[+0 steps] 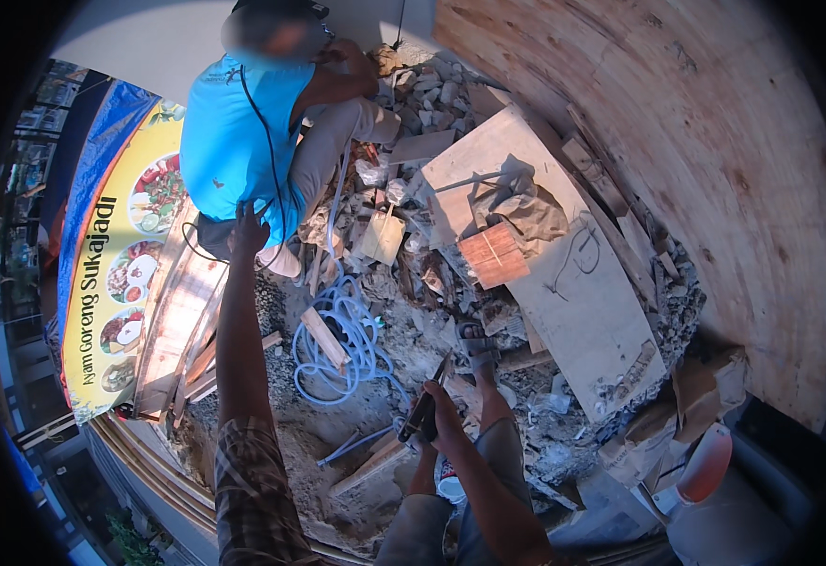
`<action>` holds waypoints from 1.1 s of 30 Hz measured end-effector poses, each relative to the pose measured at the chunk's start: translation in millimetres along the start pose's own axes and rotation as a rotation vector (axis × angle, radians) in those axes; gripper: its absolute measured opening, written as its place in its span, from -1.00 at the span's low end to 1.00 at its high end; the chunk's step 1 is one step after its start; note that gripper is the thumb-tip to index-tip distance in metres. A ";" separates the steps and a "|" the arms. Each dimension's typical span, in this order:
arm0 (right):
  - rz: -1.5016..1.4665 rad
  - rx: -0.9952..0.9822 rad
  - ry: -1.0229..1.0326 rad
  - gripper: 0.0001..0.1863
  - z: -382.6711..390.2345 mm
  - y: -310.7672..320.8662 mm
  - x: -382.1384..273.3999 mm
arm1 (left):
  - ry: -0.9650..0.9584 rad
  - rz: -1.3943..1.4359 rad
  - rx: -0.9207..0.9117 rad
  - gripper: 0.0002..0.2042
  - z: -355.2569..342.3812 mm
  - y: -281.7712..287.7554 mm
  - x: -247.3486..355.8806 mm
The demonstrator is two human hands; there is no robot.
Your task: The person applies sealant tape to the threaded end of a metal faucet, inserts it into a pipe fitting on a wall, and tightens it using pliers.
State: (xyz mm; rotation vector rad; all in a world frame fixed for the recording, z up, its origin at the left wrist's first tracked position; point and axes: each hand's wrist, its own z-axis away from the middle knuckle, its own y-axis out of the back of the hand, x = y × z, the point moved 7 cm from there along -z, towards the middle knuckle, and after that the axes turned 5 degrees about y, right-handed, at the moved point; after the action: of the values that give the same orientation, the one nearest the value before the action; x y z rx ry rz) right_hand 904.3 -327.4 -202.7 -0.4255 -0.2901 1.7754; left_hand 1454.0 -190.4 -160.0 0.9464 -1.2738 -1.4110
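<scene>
My left hand [249, 226] reaches up at the left of centre, fingers loosely extended at the lower back of a person in a bright blue shirt [229, 141], near a black cable [191, 247]; whether it touches either is unclear. My right hand [439, 418] grips a dark-handled tool [421, 413] with a narrow tip pointing upward, low in the centre. Between the hands lies a tangled coil of pale blue hose [342, 335] with a wood offcut [323, 340] on it. The person crouches on the rubble, turned away from me.
Rubble [432, 99] covers the ground. Pale boards [583, 358] with a reddish wood piece [493, 253] lie right of centre, beside a tall plywood wall [696, 141]. A yellow banner [102, 274] and planks [173, 311] stand left. Paper sacks [696, 391] lie lower right.
</scene>
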 end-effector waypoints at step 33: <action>-0.141 -0.167 0.119 -0.67 46.2 -2.7 -59.0 | 0.031 -0.023 0.321 -0.32 70.7 99.2 -15.1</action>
State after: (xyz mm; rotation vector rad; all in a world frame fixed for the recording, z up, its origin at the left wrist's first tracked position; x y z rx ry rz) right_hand 898.8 -382.7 -152.3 -0.6129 -0.3769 1.5876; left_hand 1405.1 -157.2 -52.5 1.1955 -1.4978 -1.2247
